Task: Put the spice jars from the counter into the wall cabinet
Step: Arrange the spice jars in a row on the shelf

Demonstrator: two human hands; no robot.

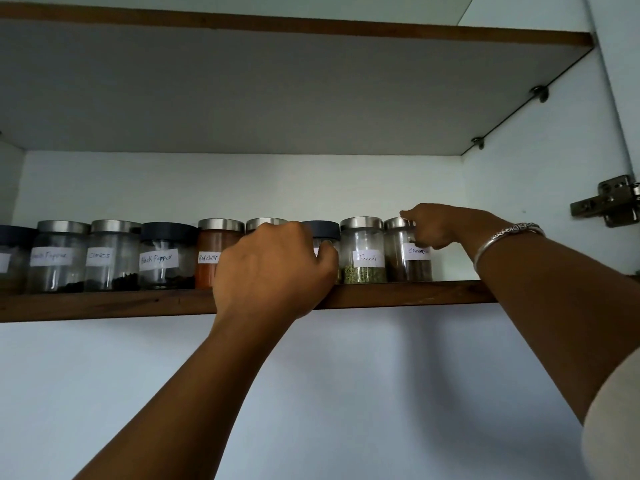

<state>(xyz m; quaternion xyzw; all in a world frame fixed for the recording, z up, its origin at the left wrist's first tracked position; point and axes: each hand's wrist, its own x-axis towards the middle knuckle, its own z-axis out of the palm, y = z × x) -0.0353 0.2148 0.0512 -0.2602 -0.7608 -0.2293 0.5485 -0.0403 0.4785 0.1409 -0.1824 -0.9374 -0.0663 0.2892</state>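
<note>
A row of several labelled glass spice jars stands along the front of the cabinet shelf [398,293]. My left hand [273,268] wraps its curled fingers round a jar in the middle of the row, hiding most of it; the dark-lidded jar [320,230] sits just to its right. My right hand [440,225] grips the cinnamon jar [410,263] at the right end, fingers curled over its lid and side. Between my hands stands the fennel jar [363,251]. To the left are the red chilli jar [209,252], black pepper jar [168,258] and cloves jar [112,256].
Another shelf [294,98] forms a low ceiling over the jars. The cabinet's right wall carries a metal hinge [609,200] and two shelf pegs [538,93]. Bare shelf lies to the right of the cinnamon jar. A silver bangle [509,237] is on my right wrist.
</note>
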